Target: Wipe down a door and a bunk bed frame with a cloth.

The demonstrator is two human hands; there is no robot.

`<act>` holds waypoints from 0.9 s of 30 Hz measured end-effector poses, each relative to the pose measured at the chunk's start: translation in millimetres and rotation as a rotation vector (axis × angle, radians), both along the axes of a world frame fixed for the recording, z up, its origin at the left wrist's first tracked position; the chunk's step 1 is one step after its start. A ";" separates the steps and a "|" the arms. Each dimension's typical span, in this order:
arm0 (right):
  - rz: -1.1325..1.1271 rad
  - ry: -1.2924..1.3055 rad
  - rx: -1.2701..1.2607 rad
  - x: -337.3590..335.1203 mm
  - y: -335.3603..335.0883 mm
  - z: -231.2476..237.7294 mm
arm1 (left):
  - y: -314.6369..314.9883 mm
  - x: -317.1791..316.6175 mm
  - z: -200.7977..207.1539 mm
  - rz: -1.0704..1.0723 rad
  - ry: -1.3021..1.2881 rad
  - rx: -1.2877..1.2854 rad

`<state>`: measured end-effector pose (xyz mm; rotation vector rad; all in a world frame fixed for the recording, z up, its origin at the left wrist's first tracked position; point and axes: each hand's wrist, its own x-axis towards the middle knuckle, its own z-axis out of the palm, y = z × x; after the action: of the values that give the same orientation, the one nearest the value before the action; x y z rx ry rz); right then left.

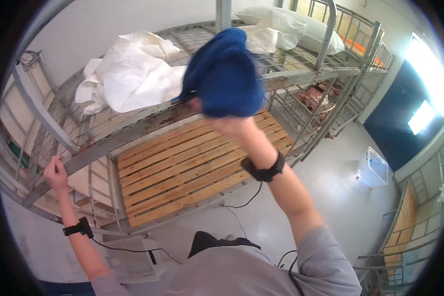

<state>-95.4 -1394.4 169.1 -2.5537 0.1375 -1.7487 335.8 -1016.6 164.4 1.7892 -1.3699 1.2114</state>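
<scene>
My right hand (229, 123) is raised in front of the upper bunk, its fingers closed on a blue cloth (229, 74). The cloth bunches above the hand and is blurred, hiding most of the fingers. On the left, my left hand (56, 173) is curled at the worn metal side rail (114, 143) of the upper bunk. A crumpled white sheet (138, 76) lies on the bunk's wire mesh, just left of the blue cloth. Behind the cloth to the right are more white fabric (269, 37) and a white pillow (315, 34).
Below sits the lower bunk's slatted wooden base (197, 163). A clear plastic box (375, 167) stands on the floor near a dark blue door (397, 113). Another bunk frame (414, 227) is at right. Black cables run from bands on both forearms.
</scene>
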 end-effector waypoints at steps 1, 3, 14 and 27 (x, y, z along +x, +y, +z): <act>0.060 -0.307 0.111 1.8 24.6 6.8 | -0.4 1.8 -0.1 0.013 0.016 -0.007; -0.118 0.153 -0.013 3.2 48.6 11.8 | 6.1 10.0 -1.1 0.017 0.024 -0.002; -0.137 0.089 -0.235 -55.6 -44.5 -74.6 | 8.2 23.8 -8.6 0.078 0.049 0.017; -0.149 0.203 -0.042 -63.2 -43.7 10.1 | 15.0 38.4 -18.7 0.042 0.057 0.027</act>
<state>-158.6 -1438.1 179.3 -2.8141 0.3086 -1.5454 374.2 -1001.6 145.7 1.8657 -1.3286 1.1590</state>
